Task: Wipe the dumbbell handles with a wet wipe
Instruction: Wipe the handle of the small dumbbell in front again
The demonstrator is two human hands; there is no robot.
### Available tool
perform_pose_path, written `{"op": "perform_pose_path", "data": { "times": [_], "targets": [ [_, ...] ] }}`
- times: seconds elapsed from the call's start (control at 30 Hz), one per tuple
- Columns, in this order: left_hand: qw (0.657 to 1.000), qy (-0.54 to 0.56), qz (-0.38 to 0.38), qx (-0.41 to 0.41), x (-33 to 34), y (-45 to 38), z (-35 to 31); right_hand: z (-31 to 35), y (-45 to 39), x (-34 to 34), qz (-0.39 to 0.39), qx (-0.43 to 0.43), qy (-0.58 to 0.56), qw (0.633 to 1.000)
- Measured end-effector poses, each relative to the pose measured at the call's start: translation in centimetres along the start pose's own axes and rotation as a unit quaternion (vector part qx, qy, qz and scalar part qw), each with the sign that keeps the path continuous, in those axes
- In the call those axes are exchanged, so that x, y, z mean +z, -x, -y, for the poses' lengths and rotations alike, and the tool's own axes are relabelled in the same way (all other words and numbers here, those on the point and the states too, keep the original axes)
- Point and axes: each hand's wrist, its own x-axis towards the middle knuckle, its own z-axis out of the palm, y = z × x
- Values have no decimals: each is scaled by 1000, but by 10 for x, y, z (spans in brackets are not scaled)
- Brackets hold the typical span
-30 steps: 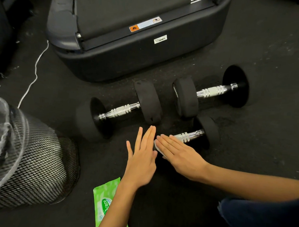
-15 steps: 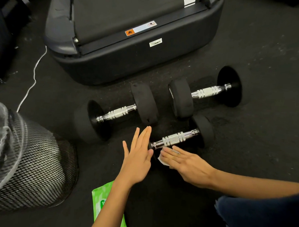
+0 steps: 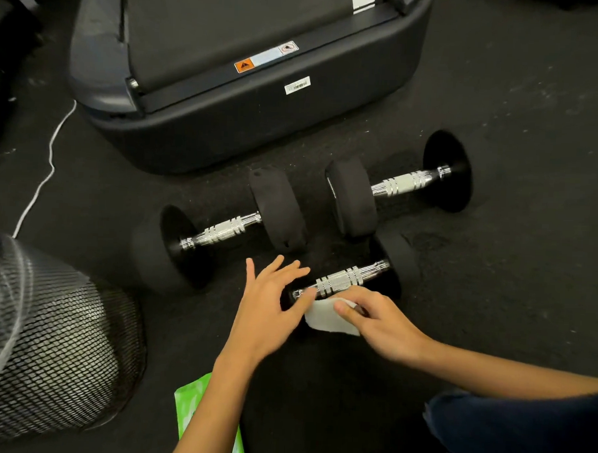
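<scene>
Dumbbell handle: the chrome handle (image 3: 339,281) of the nearest dumbbell (image 3: 397,268) is lying on the dark floor (image 3: 511,270), in front of the treadmill base (image 3: 260,128); knurled bands showing, its near end partly hidden by the hands
Wet wipe: the white wet wipe (image 3: 324,318) is sitting just on the near side of that handle, touching or nearly touching its lower edge; cannot tell which
Right hand: the right hand (image 3: 382,324) is pinching the wipe, fingers curled over its top edge; thumb hidden
Left hand: the left hand (image 3: 270,307) is spreading its fingers, relaxed, over the handle's near end; gripping nothing; contact with the weight unclear
Other dumbbells: two more (image 3: 229,230) (image 3: 402,183) are lying between the nearest dumbbell and the treadmill base; handles uncovered
Wipe pack: green pack (image 3: 193,413) is lying farther from the treadmill base than the hands, under the left forearm
Mesh bin: lined mesh bin (image 3: 46,335) is standing well to the left of the treadmill base's near corner
Step in hand: judging this as wiping the nearest handle; wipe not wrapping the bar at present
Next move: is calling for bringing the wipe up over the bar, closing fingers round it, running it along the knurling; left hand probably steadying the weight against rolling
</scene>
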Motion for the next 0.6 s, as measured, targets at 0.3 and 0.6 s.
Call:
{"op": "perform_pose_path", "data": {
  "times": [0.3,0.6],
  "targets": [
    [972,197,124,40,16,-28,-41,23,6,-40,-89,-32,-83,992],
    [983,-44,-139,110,75,-65,-50,-1,17,-98,-267,-49,181,945]
  ]
}}
